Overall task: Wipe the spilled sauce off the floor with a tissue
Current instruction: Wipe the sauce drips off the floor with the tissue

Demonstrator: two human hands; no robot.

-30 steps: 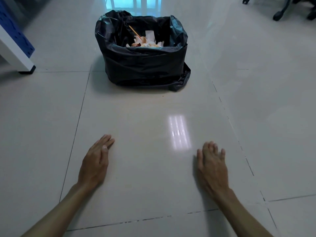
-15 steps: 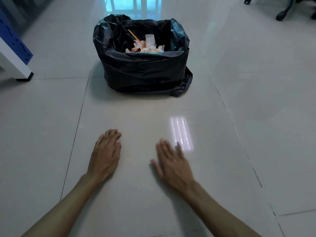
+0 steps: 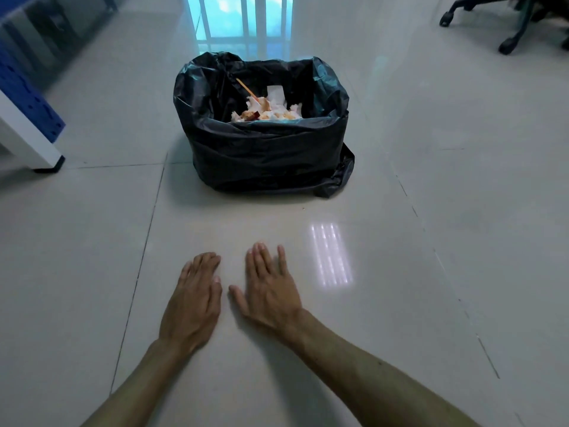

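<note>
Here, L to R: blue-and-white furniture leg (image 3: 37,140) at far left on the tiled floor (image 3: 462,241). Left hand (image 3: 192,303) lies flat, palm down, fingers together, holding nothing; right hand (image 3: 269,291) just beside it, also flat w/ fingers spread, empty, thumbs near but apart. Beyond both hands, a bin w/ black bag (image 3: 264,149) stands upright; crumpled sauce-stained tissues (image 3: 268,110) lie inside. Glossy pale tile betw. hands and bin shows no sauce, only a light reflection (image 3: 331,254). Office chair base (image 3: 505,23) at upper right.
</note>
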